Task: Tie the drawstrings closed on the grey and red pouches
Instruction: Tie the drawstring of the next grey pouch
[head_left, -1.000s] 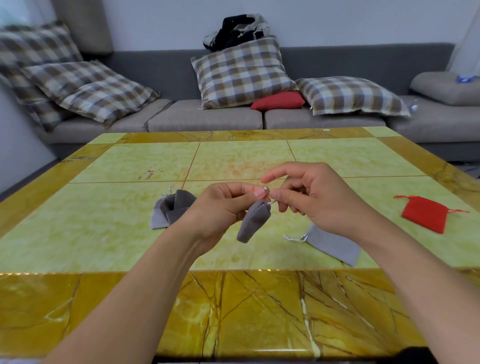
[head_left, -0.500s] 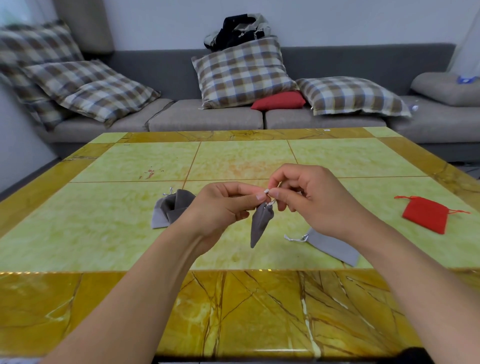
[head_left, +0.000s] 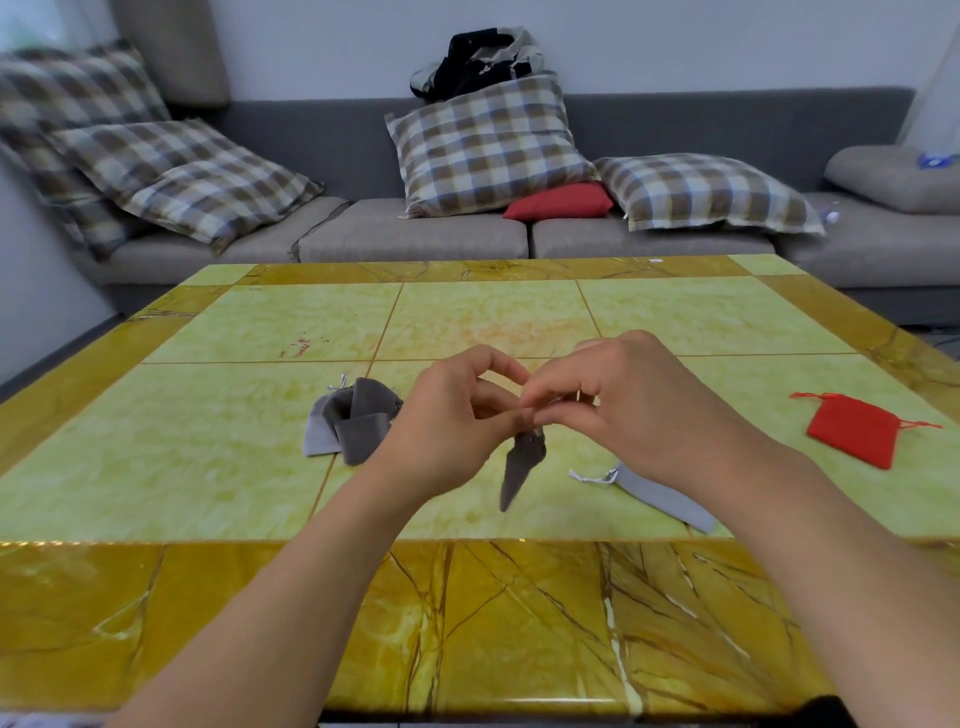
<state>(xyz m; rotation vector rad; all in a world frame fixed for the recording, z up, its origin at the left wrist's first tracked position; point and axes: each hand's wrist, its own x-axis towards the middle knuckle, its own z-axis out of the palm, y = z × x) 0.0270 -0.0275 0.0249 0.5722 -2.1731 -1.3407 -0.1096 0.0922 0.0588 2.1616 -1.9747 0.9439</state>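
1. Two bare hands meet above the middle of the yellow-green tiled surface (head_left: 249, 467). The left hand (head_left: 447, 436) and the right hand (head_left: 623, 410) touch at the fingertips.
2. One dark grey pouch (head_left: 522, 467) hangs from that meeting point, its tip pointing down, clear of the surface. The fingers of both hands are pinched closed at its top; the drawstring itself is too small to make out.
3. A pile of grey pouches (head_left: 353, 423) lies left of the hands. It looks like three, overlapping, though the count is uncertain.
4. One light grey pouch (head_left: 654, 496) lies flat under the right wrist, its white cord end showing.
5. One red pouch (head_left: 854, 428) lies well apart at the right, cords loose.
6. On the sofa (head_left: 415, 236) behind are four checked cushions that can be counted and one red cushion (head_left: 561, 201).
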